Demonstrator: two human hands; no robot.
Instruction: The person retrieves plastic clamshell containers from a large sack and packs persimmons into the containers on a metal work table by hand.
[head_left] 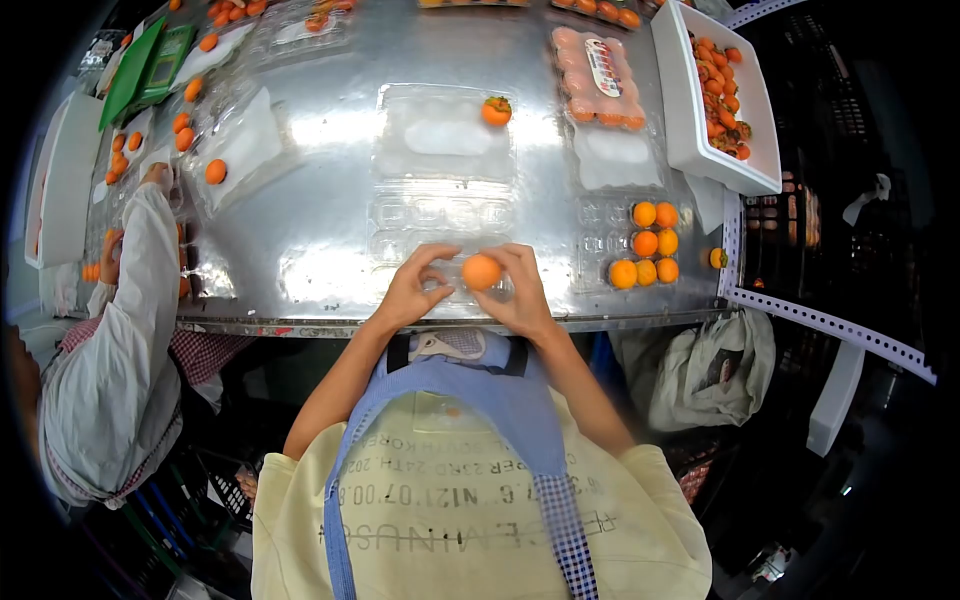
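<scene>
My right hand (515,290) holds an orange persimmon (482,272) between thumb and fingers, low over the near end of a clear plastic clamshell box (440,212). To its left, my left hand (415,285) curves over the same end of the box, thumb and fingers apart with nothing visible between them. Moulded cups show in the near half of the box. On its far half lies a white foam sheet (430,138), and a persimmon with a green calyx (496,111) rests at the right of that sheet.
At right, another clear tray (600,245) holds several persimmons. Beyond it sit a filled, labelled pack (597,75) and a white foam crate (690,150) of persimmons. A co-worker's sleeve (150,240) reaches over the table at left, near loose fruit and a green box (135,75).
</scene>
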